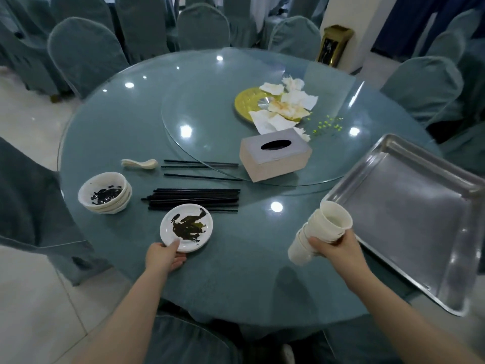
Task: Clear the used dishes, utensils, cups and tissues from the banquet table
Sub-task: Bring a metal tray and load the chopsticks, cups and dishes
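Your left hand [164, 256] grips the soiled plate [186, 228] near the counter [236, 271] edge; your right hand [337, 248] holds stacked cups [320, 232] just beside the tray [409, 214] rim.

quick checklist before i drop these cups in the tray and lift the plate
1. Right hand grips the cup stack firmly: ok, fingers are curled round it, though the stack lies tilted.
2. Metal tray has room for the cups: ok, its floor shows bare metal.
3. Tray sits steady on the table: cannot tell, its near corner seems to overhang the table edge.
4. Left hand has the dirty plate: ok, thumb on the rim, fingers beneath.
5. Plate is single: cannot tell, a second rim may lie under it.
6. Path from cups to tray is free: ok, nothing stands between them.
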The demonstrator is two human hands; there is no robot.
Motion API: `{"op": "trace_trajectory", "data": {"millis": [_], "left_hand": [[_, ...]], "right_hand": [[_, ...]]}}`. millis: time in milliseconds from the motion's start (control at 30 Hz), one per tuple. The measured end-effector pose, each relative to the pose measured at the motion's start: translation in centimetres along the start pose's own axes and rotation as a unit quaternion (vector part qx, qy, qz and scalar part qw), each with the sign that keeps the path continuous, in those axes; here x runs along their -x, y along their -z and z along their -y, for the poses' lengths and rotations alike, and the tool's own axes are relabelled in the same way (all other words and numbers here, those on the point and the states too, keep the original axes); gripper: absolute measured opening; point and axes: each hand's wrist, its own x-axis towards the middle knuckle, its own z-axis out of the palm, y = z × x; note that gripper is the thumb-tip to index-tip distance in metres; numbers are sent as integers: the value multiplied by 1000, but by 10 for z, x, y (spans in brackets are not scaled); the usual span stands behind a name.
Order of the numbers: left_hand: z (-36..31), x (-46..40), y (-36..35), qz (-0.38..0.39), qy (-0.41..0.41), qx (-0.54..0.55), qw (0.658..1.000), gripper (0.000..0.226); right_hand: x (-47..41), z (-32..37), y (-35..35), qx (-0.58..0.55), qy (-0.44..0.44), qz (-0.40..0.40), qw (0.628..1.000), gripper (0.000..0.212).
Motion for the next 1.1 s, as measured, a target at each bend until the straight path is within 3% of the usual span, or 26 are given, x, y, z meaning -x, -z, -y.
{"op": "trace_trajectory", "data": {"millis": [133, 300, 600, 867, 1100], "left_hand": [[-4, -4, -6, -2, -5, 30, 1000, 28], [-6, 20, -26, 24, -56, -20, 998, 30], [-55, 69, -117, 155, -152, -60, 974, 29], [-104, 84, -266, 229, -181, -140, 946, 44], [-112, 78, -375, 260, -150, -194, 934, 49]], "right_hand": [[-10, -11, 28, -27, -33, -10, 999, 57], [-27, -16, 53, -86, -62, -53, 993, 46], [-91, -18, 142, -115, -119, -174, 971, 19], [-161, -77, 221, -16, -216, -230, 949, 27], [-231, -109, 246, -7, -288, -243, 926, 67]]}}
